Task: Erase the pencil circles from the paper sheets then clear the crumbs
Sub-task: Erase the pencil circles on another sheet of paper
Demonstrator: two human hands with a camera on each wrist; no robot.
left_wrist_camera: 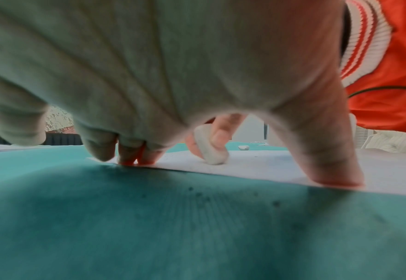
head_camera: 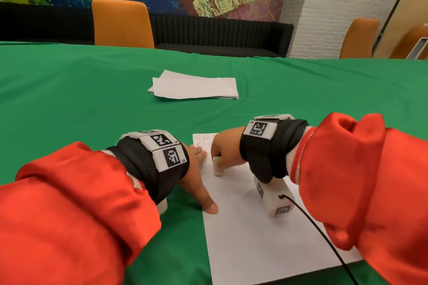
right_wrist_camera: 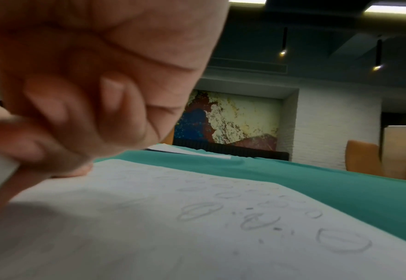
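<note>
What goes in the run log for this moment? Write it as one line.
phase: erasing | right hand: grips eraser on sheet | left hand: presses sheet edge | pencil circles: remain | paper stack: untouched

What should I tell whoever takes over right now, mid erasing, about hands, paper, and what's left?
Left hand: open, fingers and thumb pressing the sheet's left edge flat.
Right hand: gripping the white eraser, tip down on the paper sheet.
Pencil circles remain at the sheet's far end; a few dark crumbs lie among them.
A stack of sheets sits farther back on the green tablecloth; their state can't be read.
Left: finish the circles, then clear crumbs.
</note>
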